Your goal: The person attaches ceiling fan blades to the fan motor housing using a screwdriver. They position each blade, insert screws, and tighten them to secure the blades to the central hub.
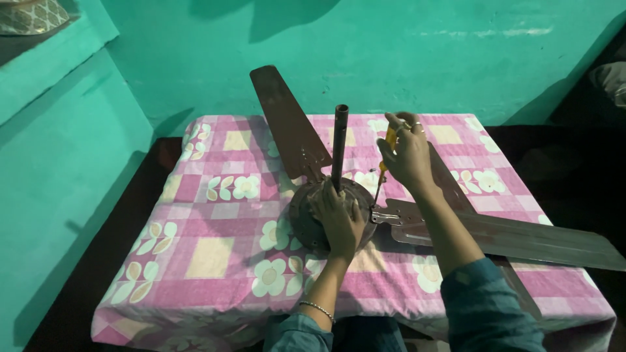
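Note:
A brown ceiling fan lies on a table under a pink flowered cloth. Its round motor housing has an upright down rod. One blade points to the far left, another blade stretches to the right, and a third is partly hidden behind my right arm. My left hand presses flat on top of the motor housing. My right hand grips a yellow-handled screwdriver, whose tip points down at the blade bracket beside the housing.
Green walls close in behind and to the left of the table. A ledge with a patterned object sits at the top left. Dark floor surrounds the table, and the right blade overhangs the table's right edge.

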